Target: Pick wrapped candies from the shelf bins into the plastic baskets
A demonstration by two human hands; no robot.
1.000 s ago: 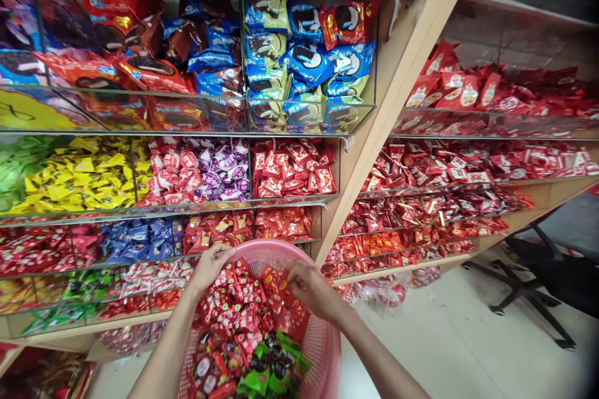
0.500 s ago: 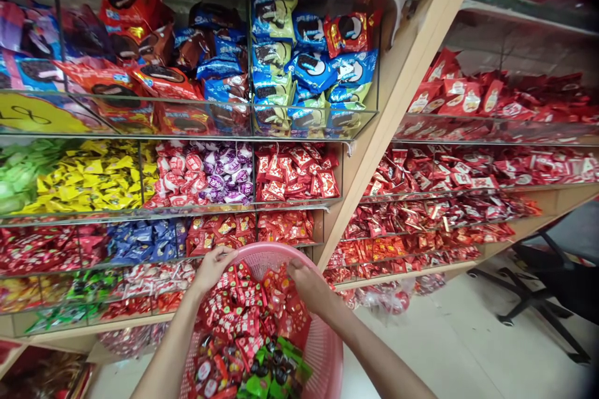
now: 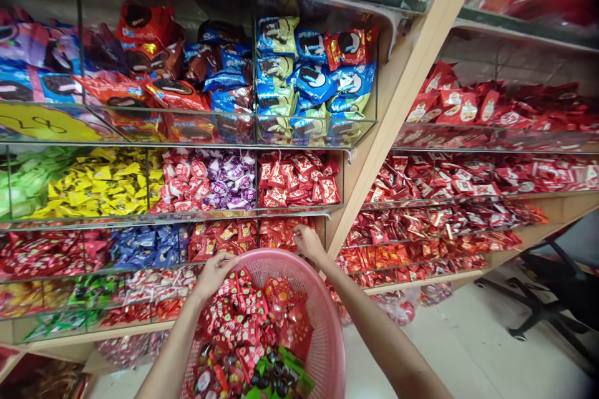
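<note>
My left hand is closed over the far left rim of a pink plastic basket. Inside the basket lie red-wrapped candies, a red packet with orange dots and green-and-black wrapped candies. Beyond the basket's far right rim, my right hand is at a shelf bin of red candies. Its fingers are curled together at the right part of that bin; whether they pinch a candy cannot be made out.
Several glass-fronted shelves hold blue cookie packs, yellow candies, purple candies and blue candies. A slanting wooden post divides them from the red candy shelves at right. A black chair base stands on the floor.
My right hand has moved from the red packet inside the basket up and forward to the red candy bin. My left hand stays on the rim. The view has tilted slightly up.
</note>
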